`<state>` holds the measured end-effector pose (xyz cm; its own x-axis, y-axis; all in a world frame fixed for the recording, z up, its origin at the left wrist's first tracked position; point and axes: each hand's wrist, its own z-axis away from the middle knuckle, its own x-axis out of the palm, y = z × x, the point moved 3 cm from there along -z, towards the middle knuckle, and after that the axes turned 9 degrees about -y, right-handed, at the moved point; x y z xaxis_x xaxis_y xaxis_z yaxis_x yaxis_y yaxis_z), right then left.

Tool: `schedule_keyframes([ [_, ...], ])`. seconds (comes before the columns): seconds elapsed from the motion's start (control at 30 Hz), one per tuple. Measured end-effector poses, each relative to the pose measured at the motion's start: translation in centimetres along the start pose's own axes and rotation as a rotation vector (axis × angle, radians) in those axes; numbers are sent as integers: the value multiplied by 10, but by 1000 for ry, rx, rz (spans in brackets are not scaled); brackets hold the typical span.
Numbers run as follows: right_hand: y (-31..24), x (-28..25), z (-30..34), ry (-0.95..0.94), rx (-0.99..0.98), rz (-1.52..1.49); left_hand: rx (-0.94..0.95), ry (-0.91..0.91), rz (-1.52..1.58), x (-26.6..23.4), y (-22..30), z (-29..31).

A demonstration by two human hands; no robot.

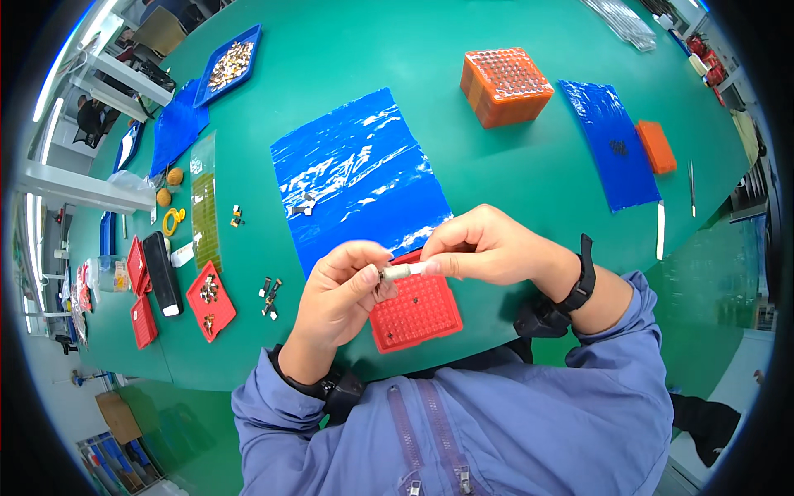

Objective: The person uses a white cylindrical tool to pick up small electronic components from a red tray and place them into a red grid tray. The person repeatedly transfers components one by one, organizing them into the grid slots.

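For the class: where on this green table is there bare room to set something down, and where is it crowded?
Bare tabletop lies between the filled blue tray and the orange stack, and between that stack and the right hand. The left end is crowded with red trays, a black case and a yellow strip.

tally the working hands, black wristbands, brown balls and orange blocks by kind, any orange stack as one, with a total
hands: 2
black wristbands: 2
brown balls: 2
orange blocks: 2
total: 8
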<state>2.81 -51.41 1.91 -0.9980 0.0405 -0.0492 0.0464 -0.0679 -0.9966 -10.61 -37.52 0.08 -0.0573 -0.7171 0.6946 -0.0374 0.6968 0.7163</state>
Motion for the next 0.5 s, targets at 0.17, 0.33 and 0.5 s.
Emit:
schedule_keyframes([
  [0.17, 0, -3, -1, -4, -102, 69, -75, -44, 52, 2, -3, -1],
  [0.33, 0, 1, 1, -61, -12, 43, -108, -80, 93, 3, -3, 0],
  [0.5, -12, 1, 2, -82, 5, 71, -97, -68, 58, 4, -2, 1],
])
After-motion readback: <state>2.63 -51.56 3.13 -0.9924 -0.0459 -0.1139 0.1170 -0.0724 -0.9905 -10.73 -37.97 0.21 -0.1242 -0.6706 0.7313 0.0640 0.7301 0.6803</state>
